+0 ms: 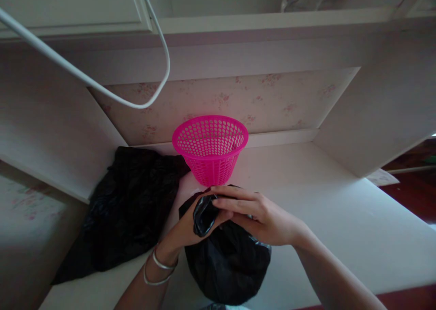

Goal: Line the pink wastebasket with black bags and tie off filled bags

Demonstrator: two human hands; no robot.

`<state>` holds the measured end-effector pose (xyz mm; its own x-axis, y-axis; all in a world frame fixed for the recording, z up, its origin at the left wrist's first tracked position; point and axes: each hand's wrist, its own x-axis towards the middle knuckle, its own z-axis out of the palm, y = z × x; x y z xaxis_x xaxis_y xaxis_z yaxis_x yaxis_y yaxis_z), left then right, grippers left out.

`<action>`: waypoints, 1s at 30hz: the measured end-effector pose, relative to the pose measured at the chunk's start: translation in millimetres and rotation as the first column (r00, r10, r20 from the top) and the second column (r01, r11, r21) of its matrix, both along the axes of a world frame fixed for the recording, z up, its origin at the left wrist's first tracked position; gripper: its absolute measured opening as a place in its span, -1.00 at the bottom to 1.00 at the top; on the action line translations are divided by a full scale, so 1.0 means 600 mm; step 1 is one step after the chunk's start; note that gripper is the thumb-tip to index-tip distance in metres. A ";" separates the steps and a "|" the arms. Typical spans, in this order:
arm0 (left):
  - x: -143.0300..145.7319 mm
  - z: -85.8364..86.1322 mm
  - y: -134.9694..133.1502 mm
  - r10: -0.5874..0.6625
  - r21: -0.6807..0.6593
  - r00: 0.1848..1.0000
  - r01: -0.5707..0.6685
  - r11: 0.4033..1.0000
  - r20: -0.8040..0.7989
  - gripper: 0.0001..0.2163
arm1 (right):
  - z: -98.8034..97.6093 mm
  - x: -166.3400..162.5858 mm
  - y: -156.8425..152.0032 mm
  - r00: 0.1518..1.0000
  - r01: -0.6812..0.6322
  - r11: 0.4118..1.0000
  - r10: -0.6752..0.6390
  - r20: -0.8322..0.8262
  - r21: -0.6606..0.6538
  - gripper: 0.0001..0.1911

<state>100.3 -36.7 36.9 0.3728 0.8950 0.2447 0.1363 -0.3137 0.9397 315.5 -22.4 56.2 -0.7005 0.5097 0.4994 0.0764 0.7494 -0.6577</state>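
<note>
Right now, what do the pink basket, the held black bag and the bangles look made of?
Pink basket: likely molded plastic, smooth with a slight sheen; even colour, regular holes.
Held black bag: probably thin plastic film, glossy in spots; crinkled folds, bright highlights at the gathered end.
Bangles: silvery and shiny, so perhaps metal; solid or plated can't be told.

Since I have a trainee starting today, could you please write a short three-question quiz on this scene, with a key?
1. True or false: the pink basket has solid walls with no holes.
2. Which wrist wears silver bangles: A, the left; B, the right; C, neither?
3. Fill the gap: the left hand and the right hand are both on a black ____.

Key:
1. False; its walls are full of holes.
2. A.
3. Bag.
</note>
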 end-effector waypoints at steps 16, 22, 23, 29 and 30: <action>0.001 -0.007 0.014 -0.025 -0.275 0.991 0.061 0.959 0.130 -0.59 | -0.002 0.006 0.024 0.870 0.308 0.819 -0.448 -0.204 -0.484 -0.67; -0.009 -0.010 0.026 -0.134 -0.424 0.922 0.292 0.858 0.364 -0.51 | 0.005 -0.011 0.034 0.819 0.039 0.701 -0.430 -0.379 -0.712 -0.66; -0.010 -0.010 0.030 -0.162 -0.431 0.919 0.318 0.845 0.360 -0.51 | 0.005 -0.012 0.036 0.810 0.021 0.692 -0.435 -0.393 -0.722 -0.66; 0.000 -0.010 0.040 -0.043 -0.436 0.962 0.162 0.885 0.271 -0.35 | 0.009 -0.009 0.036 0.726 0.097 0.712 -0.528 -0.440 -0.695 -0.77; 0.004 -0.011 0.039 0.015 -0.437 0.966 0.103 0.894 0.259 -0.33 | 0.013 -0.008 0.030 0.722 0.106 0.728 -0.524 -0.451 -0.677 -0.79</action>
